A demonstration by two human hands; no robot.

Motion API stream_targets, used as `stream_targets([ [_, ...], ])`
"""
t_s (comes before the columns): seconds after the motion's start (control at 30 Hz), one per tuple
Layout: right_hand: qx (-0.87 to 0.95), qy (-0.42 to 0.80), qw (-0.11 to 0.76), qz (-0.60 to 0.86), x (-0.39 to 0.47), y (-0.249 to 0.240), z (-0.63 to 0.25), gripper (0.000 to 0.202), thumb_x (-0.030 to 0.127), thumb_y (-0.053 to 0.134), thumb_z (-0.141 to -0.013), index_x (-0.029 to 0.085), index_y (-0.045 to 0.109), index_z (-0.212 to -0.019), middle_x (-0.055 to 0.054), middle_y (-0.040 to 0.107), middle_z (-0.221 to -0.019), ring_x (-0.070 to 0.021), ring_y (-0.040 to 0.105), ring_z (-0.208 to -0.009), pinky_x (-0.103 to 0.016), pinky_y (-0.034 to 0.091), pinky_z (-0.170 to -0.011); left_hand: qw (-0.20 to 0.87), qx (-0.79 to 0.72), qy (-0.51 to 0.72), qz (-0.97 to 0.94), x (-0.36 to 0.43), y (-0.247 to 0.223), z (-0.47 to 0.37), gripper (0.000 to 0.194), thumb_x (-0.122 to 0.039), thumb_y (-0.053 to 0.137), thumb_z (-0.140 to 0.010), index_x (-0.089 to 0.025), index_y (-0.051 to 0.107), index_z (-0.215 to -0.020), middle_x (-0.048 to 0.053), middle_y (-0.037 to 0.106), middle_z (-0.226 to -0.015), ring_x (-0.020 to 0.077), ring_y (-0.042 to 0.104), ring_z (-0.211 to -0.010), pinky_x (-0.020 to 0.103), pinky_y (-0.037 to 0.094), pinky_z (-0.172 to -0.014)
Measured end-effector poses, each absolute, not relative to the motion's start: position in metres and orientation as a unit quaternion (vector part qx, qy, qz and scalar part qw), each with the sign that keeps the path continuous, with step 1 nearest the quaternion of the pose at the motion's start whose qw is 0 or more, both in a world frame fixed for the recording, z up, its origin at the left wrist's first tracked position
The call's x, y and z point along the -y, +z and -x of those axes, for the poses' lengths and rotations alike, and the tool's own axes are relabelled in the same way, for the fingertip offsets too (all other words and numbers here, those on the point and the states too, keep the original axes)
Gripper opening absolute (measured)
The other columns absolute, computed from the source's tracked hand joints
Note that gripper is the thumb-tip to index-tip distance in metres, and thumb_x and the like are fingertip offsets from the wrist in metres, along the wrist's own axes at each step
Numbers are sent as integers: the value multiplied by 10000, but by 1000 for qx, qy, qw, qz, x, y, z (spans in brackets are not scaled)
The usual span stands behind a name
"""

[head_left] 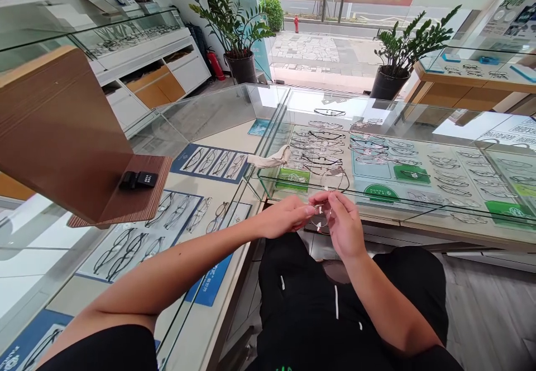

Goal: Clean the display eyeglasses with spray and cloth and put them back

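Both hands meet just beyond my lap, at the front edge of the glass display case. My left hand [288, 216] is closed in a pinch on one side of a pair of thin-rimmed glasses [320, 225]. The fingers of my right hand [344, 220] are pinched on the other side of the same glasses, near the rim. The clear lenses hang below the fingertips, and small parts of the frame are hidden by them. Beyond the hands, a crumpled pale cloth [270, 158] lies on the glass top, and another pair of glasses [335, 180] rests close to the fingertips.
The glass case [419, 215] in front holds many eyeglasses in rows. Another glass counter [201, 348] runs along my left, with glasses on blue cards. A brown panel stand [62, 136] with a small black object [139, 180] rises at the left. Potted plants [242, 67] stand beyond.
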State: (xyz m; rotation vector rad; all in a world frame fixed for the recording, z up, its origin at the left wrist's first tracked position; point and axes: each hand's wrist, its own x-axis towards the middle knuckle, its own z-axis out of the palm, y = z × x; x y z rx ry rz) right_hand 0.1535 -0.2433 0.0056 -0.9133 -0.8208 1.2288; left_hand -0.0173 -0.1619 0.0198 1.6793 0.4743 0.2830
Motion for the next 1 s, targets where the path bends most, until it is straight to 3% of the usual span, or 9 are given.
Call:
stream_targets([
  [0.17, 356, 545, 643, 404, 247, 10, -149, 324, 507, 668, -1005, 237, 824, -918, -73, 809, -979, -242, 733, -955, -373, 596, -878, 645, -217, 157, -716, 159, 24, 20, 728, -784, 427, -995, -215, 448, -542, -14, 393, -468, 112, 341, -444, 294, 253, -471],
  [0.3, 366, 521, 656, 406, 249, 12, -155, 309, 466, 643, -1029, 242, 822, -913, -72, 808, -962, -240, 729, -950, -374, 592, -863, 595, -287, 326, -676, 122, 26, 33, 631, -762, 511, -953, -217, 523, -636, -23, 439, -496, 123, 393, -452, 285, 280, -481],
  [0.4, 374, 511, 662, 401, 252, 13, -161, 308, 460, 634, -1040, 249, 823, -919, -70, 806, -962, -240, 730, -963, -387, 587, -896, 461, -358, 556, -592, 77, 18, 55, 293, -463, 669, -926, -222, 537, -821, -26, 557, -688, 137, 536, -653, 271, 425, -642],
  [0.47, 372, 510, 664, 401, 253, 12, -163, 300, 452, 636, -1040, 248, 824, -925, -70, 806, -964, -240, 732, -966, -386, 586, -892, 339, -433, 643, -533, 48, 11, 73, 219, -237, 706, -865, -225, 492, -909, -43, 578, -822, 109, 528, -753, 251, 435, -739],
  [0.53, 365, 512, 666, 402, 254, 12, -164, 286, 436, 643, -1039, 247, 826, -929, -69, 807, -964, -239, 734, -960, -375, 586, -859, 283, -497, 661, -487, 28, 3, 89, 225, -110, 599, -898, -230, 409, -910, -52, 530, -883, 78, 504, -815, 240, 404, -799],
  [0.67, 357, 521, 667, 396, 253, 10, -164, 276, 421, 644, -1042, 249, 828, -930, -70, 807, -962, -241, 736, -962, -352, 581, -790, 252, -583, 625, -453, 10, -8, 108, 302, -77, 434, -972, -272, 236, -853, -47, 410, -866, 84, 496, -928, 275, 377, -848],
  [0.87, 353, 527, 666, 392, 253, 11, -163, 280, 420, 651, -1036, 242, 824, -906, -71, 799, -942, -240, 729, -941, -356, 579, -784, 185, -644, 649, -359, 3, -18, 109, 387, -90, 651, -831, -270, 325, -938, -11, 535, -974, 167, 594, -970, 352, 471, -920],
  [1.0, 353, 531, 668, 384, 253, 11, -164, 280, 411, 653, -1043, 245, 832, -908, -64, 800, -936, -231, 728, -932, -354, 577, -806, 226, -615, 588, -473, 10, -9, 109, 407, -207, 770, -790, -264, 419, -988, 56, 639, -1027, 260, 663, -1029, 426, 534, -888],
])
